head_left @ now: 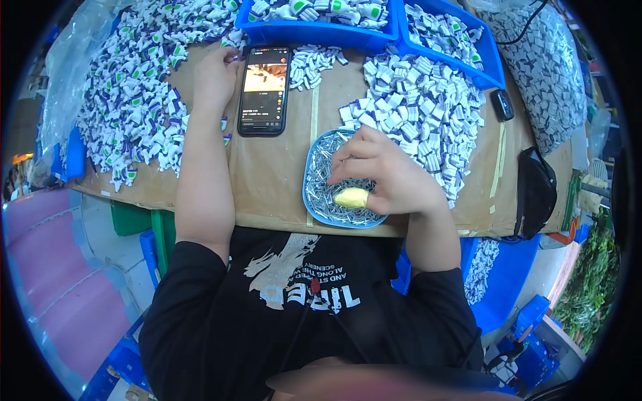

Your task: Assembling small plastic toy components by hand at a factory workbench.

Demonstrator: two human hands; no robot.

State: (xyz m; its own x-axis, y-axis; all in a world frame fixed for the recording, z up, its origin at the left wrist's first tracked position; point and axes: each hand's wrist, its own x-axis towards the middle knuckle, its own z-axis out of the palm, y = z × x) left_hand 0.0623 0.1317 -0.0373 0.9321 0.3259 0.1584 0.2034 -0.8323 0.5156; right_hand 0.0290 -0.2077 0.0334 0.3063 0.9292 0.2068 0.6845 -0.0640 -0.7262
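My right hand (382,170) is over a blue tub (309,198) of small metal pins (326,162). Its fingers curl down toward the pins, and a yellow cover (352,198) wraps the thumb. Whether a pin is between those fingertips is too small to tell. My left hand (215,79) rests at the edge of a heap of small white, purple and green plastic parts (144,100), left of a black phone (263,90). Its fingers are bent together at the heap, and what they grip, if anything, is hidden.
Two blue bins (321,30) of similar parts stand at the far side. White-and-purple plastic pieces (421,110) are heaped right of the tub, with a smaller pile (314,65) beside the phone. A black key fob (501,105), a black pouch (536,194) and a filled clear bag (545,80) lie at right.
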